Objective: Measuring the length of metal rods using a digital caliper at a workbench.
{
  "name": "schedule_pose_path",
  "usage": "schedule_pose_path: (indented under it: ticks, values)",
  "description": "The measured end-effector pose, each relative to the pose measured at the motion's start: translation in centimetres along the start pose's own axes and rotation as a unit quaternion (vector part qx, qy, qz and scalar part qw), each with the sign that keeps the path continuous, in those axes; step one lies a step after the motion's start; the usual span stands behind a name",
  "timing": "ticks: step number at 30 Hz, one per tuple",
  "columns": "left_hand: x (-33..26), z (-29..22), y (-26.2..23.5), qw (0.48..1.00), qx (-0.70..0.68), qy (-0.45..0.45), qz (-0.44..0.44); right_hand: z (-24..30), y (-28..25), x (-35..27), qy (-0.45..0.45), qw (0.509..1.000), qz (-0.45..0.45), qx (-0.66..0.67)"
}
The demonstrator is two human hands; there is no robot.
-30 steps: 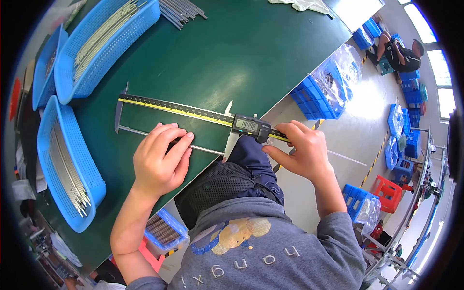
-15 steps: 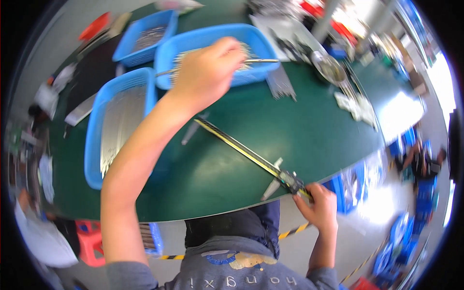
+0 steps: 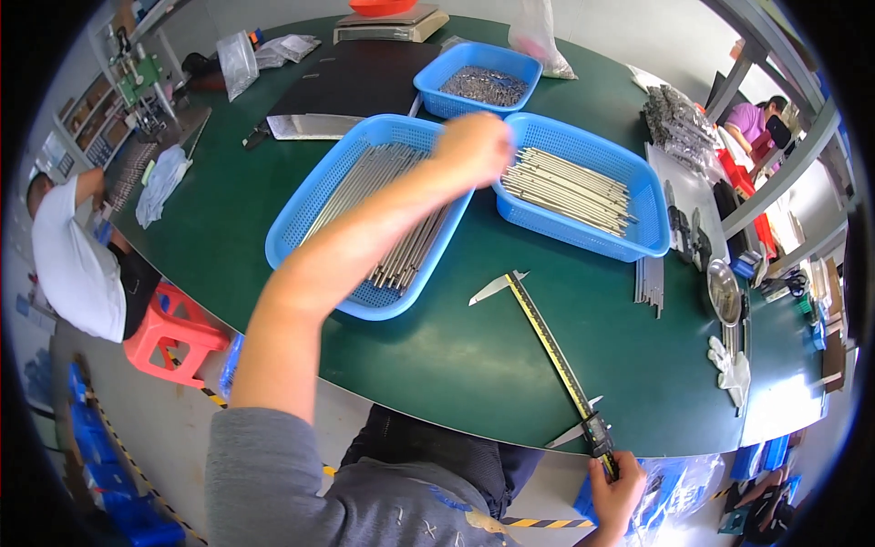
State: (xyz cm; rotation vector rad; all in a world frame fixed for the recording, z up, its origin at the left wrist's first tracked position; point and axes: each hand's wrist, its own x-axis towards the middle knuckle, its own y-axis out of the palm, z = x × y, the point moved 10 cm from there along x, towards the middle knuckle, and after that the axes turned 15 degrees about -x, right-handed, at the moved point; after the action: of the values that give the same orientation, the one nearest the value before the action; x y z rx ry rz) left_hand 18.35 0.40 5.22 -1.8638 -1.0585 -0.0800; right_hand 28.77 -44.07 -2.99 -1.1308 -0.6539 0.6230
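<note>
My left hand [image 3: 474,148] is stretched far out over the green table [image 3: 437,365]. It hovers, blurred, above the gap between two blue baskets, its fingers curled; I cannot tell whether it holds a rod. The near basket [image 3: 284,239] and the right basket [image 3: 653,239] are both filled with thin metal rods. A long digital caliper [image 3: 545,339] lies diagonally on the table. My right hand [image 3: 618,492] grips its slider end at the table's near edge.
A third blue basket [image 3: 428,80] of small metal parts stands farther back, with a scale [image 3: 392,23] behind it. Loose rods [image 3: 649,284], a metal bowl [image 3: 725,292] and a white glove [image 3: 734,365] lie at the right. A person in white [image 3: 73,255] sits left by a red stool [image 3: 173,333].
My left hand left the table beside the caliper and reached out with a rod to the baskets. My right hand stayed on the caliper's slider end. The view swung toward the baskets.
</note>
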Motion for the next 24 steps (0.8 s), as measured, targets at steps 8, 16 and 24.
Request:
schedule_pose_path:
  ticks: [8, 16, 24]
  values:
    - [-6.5, 10.9, -4.3, 0.946, 0.092, -0.267, 0.157, -0.5, 0.6, 0.2, 0.028, 0.998, 0.047, -0.026]
    - [-5.9, -1.3, -6.5, 0.948, -0.307, -0.055, -0.055, 0.5, 0.2, -0.4, 0.061, 0.996, 0.058, -0.035]
    - [-23.7, -21.5, 0.9, 0.814, -0.186, 0.551, 0.003, 0.4, 0.2, -0.9, 0.060, 0.996, 0.055, -0.023]
